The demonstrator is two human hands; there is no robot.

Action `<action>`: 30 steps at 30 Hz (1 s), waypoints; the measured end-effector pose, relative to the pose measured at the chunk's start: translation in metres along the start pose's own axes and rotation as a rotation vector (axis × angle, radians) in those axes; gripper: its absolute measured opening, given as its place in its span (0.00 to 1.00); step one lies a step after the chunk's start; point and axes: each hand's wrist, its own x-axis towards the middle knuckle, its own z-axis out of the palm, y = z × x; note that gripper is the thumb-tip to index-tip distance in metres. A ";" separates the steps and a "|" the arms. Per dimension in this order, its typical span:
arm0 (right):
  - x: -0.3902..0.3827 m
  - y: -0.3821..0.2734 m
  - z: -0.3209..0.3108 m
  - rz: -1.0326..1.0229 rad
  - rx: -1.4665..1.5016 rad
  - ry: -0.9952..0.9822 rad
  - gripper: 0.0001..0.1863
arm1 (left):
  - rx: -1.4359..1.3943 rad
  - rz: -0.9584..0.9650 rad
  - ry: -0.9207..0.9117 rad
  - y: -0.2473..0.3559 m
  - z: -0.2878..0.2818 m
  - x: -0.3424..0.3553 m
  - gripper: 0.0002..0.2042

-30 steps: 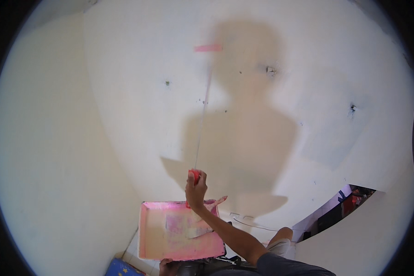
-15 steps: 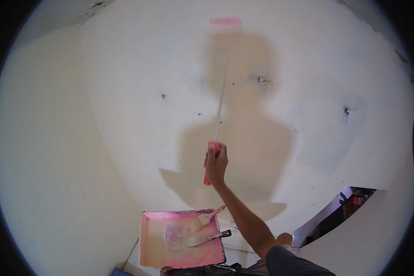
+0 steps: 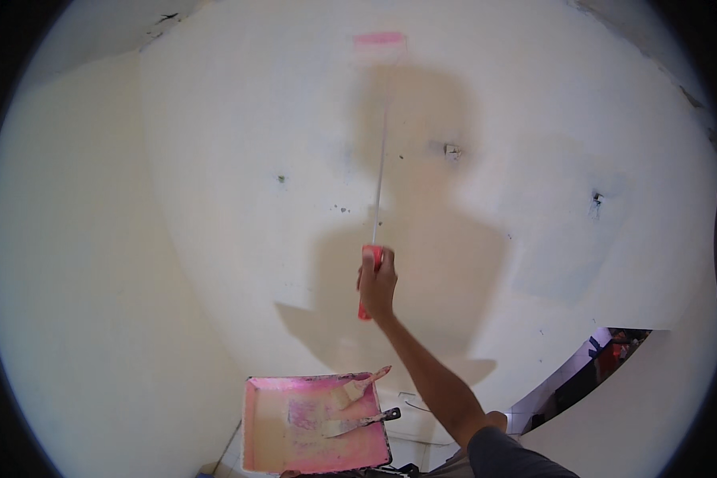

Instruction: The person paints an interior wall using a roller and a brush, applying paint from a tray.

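My right hand (image 3: 381, 288) is closed around the red handle (image 3: 365, 309) of a long paint roller. Its thin metal rod (image 3: 380, 179) runs up to a pink roller head (image 3: 380, 38) high at the wall. Low in front of me is a pink-stained paint tray (image 3: 255, 426) with cream paint in it. A paintbrush (image 3: 358, 389) and a scraper (image 3: 362, 422) with a dark handle lie across its right side. Only a sliver of my left hand (image 3: 290, 474) shows, at the tray's near rim; most of it is hidden below the picture.
The pale wall (image 3: 239, 239) ahead has a broken hole (image 3: 452, 151), another hole (image 3: 597, 199) farther right, and small chips. My shadow falls across its middle. A side wall (image 3: 80, 263) meets it at the left. At lower right is an opening (image 3: 585, 374) with dark items.
The roller head has shifted slightly left, with my right hand still around its handle. The wall marks and the tray sit a little lower in the picture, and less of my left hand shows.
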 end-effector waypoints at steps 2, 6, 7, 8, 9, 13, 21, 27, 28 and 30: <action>0.041 -0.012 0.001 -0.028 0.000 -0.017 0.14 | 0.010 0.005 -0.026 -0.003 0.009 0.000 0.07; 0.114 -0.060 0.025 -0.052 0.030 -0.031 0.14 | 0.085 0.019 0.004 0.001 0.004 0.004 0.07; 0.125 -0.075 0.030 -0.041 0.025 -0.030 0.14 | 0.101 0.018 0.012 0.001 0.002 0.004 0.07; 0.131 -0.089 0.033 -0.031 0.020 -0.028 0.14 | 0.116 0.017 0.020 0.001 -0.001 0.005 0.07; 0.131 -0.092 0.036 -0.026 0.005 -0.017 0.15 | 0.111 0.017 0.009 0.001 -0.004 0.005 0.07; 0.085 -0.041 0.047 -0.073 -0.057 0.015 0.15 | 0.067 0.022 -0.013 0.002 -0.035 0.016 0.07; 0.102 -0.057 0.060 -0.101 -0.048 0.070 0.17 | 0.065 -0.022 -0.012 0.004 -0.003 0.007 0.05; 0.144 -0.124 0.068 -0.001 0.030 -0.013 0.20 | 0.067 0.018 0.003 0.004 -0.001 0.002 0.04; 0.148 -0.113 0.066 -0.041 0.023 0.008 0.19 | 0.063 0.014 -0.002 0.001 0.001 0.005 0.04; 0.139 -0.085 0.062 -0.081 0.013 0.031 0.17 | 0.060 0.019 -0.007 -0.001 0.002 0.007 0.04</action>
